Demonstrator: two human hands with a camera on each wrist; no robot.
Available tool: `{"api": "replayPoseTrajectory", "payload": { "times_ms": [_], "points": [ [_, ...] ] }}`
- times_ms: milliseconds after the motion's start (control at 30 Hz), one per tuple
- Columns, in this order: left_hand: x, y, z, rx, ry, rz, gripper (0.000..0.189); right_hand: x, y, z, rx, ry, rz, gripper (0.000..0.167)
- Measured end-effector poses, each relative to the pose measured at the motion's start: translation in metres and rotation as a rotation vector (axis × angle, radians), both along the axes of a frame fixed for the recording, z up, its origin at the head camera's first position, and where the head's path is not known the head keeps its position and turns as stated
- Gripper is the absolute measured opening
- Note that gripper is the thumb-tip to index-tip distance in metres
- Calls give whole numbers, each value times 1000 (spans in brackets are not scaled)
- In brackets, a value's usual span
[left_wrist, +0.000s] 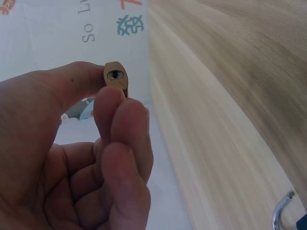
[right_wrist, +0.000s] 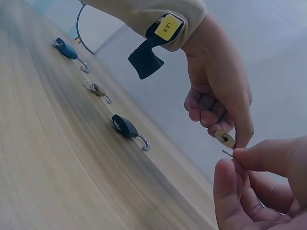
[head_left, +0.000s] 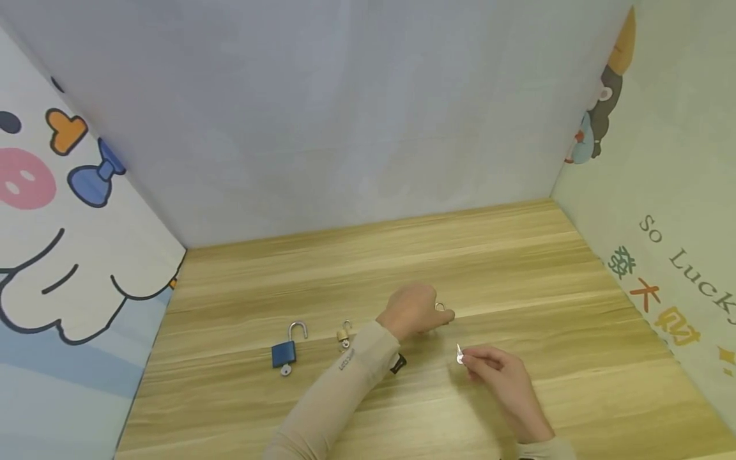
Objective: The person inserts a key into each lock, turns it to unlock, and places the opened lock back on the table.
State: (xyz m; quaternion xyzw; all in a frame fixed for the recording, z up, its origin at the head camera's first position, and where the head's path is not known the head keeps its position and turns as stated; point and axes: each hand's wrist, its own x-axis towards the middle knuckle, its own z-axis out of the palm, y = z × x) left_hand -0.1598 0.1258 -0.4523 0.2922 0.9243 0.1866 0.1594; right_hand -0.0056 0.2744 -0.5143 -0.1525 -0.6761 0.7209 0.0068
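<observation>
My left hand (head_left: 415,310) pinches a small brass padlock (left_wrist: 115,75) between thumb and fingertips, held up off the table. Its keyhole shows in both wrist views, and a bit of its shackle (head_left: 439,306) sticks out past the hand in the head view. Lower and to the right, my right hand (head_left: 506,383) pinches a small silver key (head_left: 460,355) between thumb and index finger. In the right wrist view the key's blade (right_wrist: 227,153) points up, close to the brass padlock, with a gap between them.
On the table (head_left: 230,409) at left lie a blue padlock (head_left: 283,353) and a small brass one (head_left: 343,335), each with shackle raised and a key in it. A black padlock (right_wrist: 125,127) lies nearer my left arm. Printed cloth walls surround the table.
</observation>
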Motion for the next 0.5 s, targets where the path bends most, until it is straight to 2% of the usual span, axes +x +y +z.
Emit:
{"api": "replayPoseTrajectory", "payload": {
  "times_ms": [233,500],
  "points": [
    [2,-1,1,18,-24,-17,54,-12,-11,1,-18,6,-30,25],
    [3,-2,0,12,8,-34,52,-23,-19,3,-72,-8,-53,22]
  ]
}}
